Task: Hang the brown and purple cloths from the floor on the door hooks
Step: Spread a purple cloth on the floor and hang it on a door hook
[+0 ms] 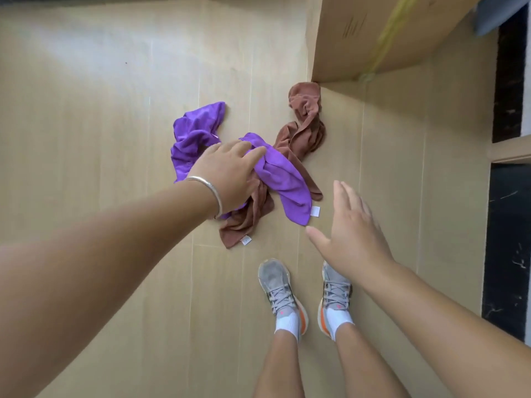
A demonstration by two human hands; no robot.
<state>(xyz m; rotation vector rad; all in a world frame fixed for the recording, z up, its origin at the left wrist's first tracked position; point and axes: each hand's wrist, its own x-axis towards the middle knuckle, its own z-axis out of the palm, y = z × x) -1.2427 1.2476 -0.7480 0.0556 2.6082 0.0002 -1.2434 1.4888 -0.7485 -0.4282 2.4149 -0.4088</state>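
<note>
purple cloth [280, 173]: on floor [86, 110], draped over brown cloth [304, 130]; soft, light, limp.
left hand [227, 173]: grip curling onto purple folds.
right hand [350, 225]: spread, empty.
hold: bunch mid-fold.

The floor [86, 110] is laid in pale, wood-look boards with thin seams running away from the viewer; a soft band of light falls across its upper left part; a large cardboard box [373, 33] with a strip of yellowish tape stands at the upper right; along the right edge runs a dark, marbled panel [505, 239] crossed by a pale ledge [511, 150]; something grey-blue [500, 15] shows in the top right corner.
</note>
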